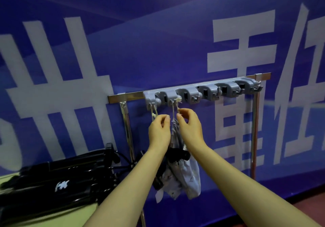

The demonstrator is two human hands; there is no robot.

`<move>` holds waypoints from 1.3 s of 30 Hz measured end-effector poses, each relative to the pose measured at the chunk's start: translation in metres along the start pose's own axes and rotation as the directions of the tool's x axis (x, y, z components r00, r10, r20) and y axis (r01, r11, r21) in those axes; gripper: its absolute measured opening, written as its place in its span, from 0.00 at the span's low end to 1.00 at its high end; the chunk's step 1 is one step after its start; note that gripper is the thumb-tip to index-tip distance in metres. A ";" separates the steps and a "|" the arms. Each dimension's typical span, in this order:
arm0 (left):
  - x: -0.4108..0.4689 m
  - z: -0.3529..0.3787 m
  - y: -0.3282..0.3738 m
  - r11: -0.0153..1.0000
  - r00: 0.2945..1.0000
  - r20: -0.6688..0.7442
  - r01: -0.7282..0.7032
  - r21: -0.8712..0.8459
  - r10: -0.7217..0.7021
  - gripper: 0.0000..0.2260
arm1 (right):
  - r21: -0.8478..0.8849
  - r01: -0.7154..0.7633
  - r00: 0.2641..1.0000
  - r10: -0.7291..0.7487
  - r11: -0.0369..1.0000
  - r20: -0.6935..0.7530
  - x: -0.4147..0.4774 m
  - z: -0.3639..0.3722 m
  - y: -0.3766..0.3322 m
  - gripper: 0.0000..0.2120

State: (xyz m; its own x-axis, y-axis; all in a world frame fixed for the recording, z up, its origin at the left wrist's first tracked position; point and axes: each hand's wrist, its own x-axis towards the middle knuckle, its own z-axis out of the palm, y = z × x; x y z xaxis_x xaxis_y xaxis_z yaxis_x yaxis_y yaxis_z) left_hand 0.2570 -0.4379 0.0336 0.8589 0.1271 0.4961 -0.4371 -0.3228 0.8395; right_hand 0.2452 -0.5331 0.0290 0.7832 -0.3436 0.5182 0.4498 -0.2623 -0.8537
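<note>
One blue wall (white lettering) behind rack.

Pale grey-blue drawstring bag hanging just below the middle of the frame. The neck's cinched tight and the body is all crumpled, drooping toward lower centre. There's a black thing poking out around its middle, too blurry to say what it is. Cream cords run straight up from the neck to the hooks of the grey rack a bit above centre. A separate knotted cord dangles off the leftmost hook. The right hand is pinching a cord end right under the hooks.
</note>
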 end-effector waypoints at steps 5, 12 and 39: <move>-0.048 -0.055 0.002 0.999 0.999 -0.030 0.031 0.021 -0.030 0.09 | -0.025 0.013 0.999 -0.012 1.000 0.048 -0.039 -0.004 -0.029 0.09; -0.122 -0.172 0.017 0.989 0.981 -0.137 0.145 0.023 -0.140 0.12 | 0.022 0.040 0.976 -0.044 0.999 0.212 -0.123 0.046 -0.097 0.06; -0.245 -0.518 -0.081 0.277 0.713 -0.693 0.692 0.667 -0.111 0.08 | -0.025 -0.100 0.597 0.080 0.995 0.798 -0.345 0.243 -0.165 0.16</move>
State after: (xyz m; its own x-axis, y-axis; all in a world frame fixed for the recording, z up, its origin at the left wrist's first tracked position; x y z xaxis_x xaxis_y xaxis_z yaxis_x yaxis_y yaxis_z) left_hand -0.0561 0.0432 -0.0411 0.4756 0.7760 0.4143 0.6512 -0.6272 0.4273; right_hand 0.0052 -0.1521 -0.0212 0.8463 0.4935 0.2009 0.3586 -0.2487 -0.8997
